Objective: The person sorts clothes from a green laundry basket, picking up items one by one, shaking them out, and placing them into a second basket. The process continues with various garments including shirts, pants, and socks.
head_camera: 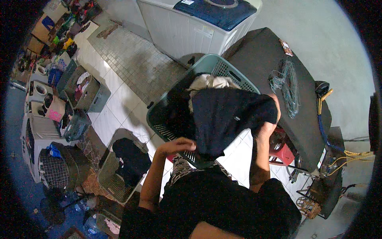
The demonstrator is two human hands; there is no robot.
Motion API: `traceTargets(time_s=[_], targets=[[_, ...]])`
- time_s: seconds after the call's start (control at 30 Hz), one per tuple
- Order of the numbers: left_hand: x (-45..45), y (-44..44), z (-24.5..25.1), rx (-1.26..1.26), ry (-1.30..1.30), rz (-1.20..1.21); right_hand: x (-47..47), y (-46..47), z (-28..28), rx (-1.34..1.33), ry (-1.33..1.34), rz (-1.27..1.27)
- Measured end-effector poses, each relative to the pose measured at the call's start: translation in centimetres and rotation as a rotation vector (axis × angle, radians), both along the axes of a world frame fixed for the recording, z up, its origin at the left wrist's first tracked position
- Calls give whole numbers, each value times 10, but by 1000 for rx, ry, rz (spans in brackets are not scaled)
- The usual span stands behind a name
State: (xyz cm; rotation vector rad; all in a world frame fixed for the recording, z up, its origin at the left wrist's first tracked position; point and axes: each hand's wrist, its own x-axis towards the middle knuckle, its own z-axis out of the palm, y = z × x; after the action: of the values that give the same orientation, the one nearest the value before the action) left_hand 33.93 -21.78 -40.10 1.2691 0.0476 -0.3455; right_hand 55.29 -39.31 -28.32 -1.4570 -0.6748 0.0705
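Note:
A black garment (226,116) with a small light tag is spread over a green plastic laundry basket (241,79). My right hand (277,110) holds the garment at its right end, with cloth covering much of the palm and fingers. By the garment's lower left edge is my left hand (179,145), its fingers stretched towards the cloth; whether they grip it is hidden. White cloth (213,82) lies in the basket behind the garment, and darker cloth fills its shadowed left side.
Ahead stands a washing machine (185,33) with a blue lid. A dark table (253,56) on the right bears a bundle of wire hangers (288,89). A red plastic stool (282,154) is under it. Left are a basket (116,182) with black clothes and several more machines and baskets.

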Motion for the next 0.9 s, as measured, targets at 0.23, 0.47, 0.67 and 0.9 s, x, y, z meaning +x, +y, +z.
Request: traceTargets(time_s=[0.23,0.47,0.67,0.9], targets=[[66,17,-81,530,-363,635,-30,12,-67,-334,177,280],[76,-39,-105,551,-242,558,-102,-5,-56,-129,158,858],[78,11,-160,586,150,546,-70,-57,-42,-74,100,577],[108,35,-67,928,-258,863,17,-109,-47,-553,255,-1]])
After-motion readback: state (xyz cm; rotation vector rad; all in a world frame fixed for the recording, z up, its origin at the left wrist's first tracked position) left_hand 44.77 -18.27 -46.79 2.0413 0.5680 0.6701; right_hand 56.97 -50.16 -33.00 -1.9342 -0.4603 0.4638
